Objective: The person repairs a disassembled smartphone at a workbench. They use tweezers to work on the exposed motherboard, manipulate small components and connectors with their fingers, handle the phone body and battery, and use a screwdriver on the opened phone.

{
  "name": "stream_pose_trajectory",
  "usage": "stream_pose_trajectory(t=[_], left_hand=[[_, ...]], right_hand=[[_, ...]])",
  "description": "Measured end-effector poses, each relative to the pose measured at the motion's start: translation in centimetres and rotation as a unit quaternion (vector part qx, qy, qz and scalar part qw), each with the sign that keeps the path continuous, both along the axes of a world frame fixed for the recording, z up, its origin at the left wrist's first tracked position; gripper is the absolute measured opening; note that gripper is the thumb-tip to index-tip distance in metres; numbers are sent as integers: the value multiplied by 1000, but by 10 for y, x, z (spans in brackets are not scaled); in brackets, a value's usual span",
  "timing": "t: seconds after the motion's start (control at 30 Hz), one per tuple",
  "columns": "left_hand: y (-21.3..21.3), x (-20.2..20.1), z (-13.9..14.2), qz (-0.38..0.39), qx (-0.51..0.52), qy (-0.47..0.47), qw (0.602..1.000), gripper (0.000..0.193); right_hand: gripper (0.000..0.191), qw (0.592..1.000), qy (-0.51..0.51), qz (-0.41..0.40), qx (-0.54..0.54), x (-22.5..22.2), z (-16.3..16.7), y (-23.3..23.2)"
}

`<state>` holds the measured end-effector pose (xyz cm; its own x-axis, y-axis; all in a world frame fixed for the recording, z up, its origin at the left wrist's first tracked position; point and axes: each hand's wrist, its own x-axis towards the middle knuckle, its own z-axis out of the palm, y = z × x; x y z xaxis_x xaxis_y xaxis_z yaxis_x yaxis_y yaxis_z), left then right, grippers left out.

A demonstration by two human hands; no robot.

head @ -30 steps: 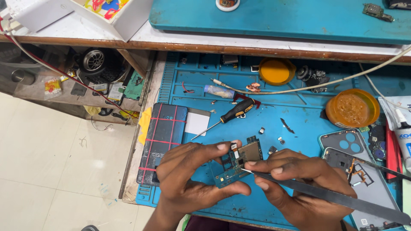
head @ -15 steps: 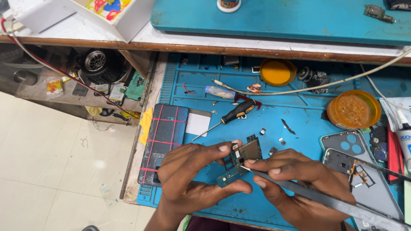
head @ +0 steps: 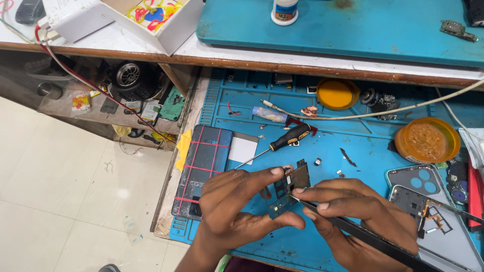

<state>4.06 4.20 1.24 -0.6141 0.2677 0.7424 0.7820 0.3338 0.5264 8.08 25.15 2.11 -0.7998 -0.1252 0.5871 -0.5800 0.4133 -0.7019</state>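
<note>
My left hand pinches a small dark circuit board between thumb and fingers, just above the blue work mat. In my right hand I grip long black tweezers whose tip touches the board's lower part. The tweezers' handle runs off to the lower right. Both hands sit close together near the mat's front edge.
A black-handled screwdriver and a dark phone panel with red lines lie left of centre. An opened phone body, an orange paste tin, an orange lid and small loose parts crowd the right. A white cable crosses behind.
My hands and the board have barely shifted; the tweezers tip stays on the board with only slight finger movement.
</note>
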Motion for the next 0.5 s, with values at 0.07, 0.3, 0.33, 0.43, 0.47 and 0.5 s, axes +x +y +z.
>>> stream_pose_trajectory(t=[0.07,0.3,0.33,0.43,0.47,0.5], left_hand=[[1,0,-1,-1,2,-5,1000,68],[-3,2,-3,-3,13,-21,1000,69],[-5,2,-3,-2,10,-18,1000,69],[-9,3,-6,12,10,-23,1000,70],[-10,3,-7,15,15,-31,999,70],[-12,2,-8,16,13,-27,999,71]], right_hand=[[31,1000,7,0,7,0,0,1],[34,1000,-18,-14,17,0,-8,2],[34,999,-30,-17,2,-1,-12,1],[32,999,-39,-2,-2,-10,-25,0],[32,999,-49,1,-8,-10,-30,0],[32,998,-61,1,-12,-10,-34,2]])
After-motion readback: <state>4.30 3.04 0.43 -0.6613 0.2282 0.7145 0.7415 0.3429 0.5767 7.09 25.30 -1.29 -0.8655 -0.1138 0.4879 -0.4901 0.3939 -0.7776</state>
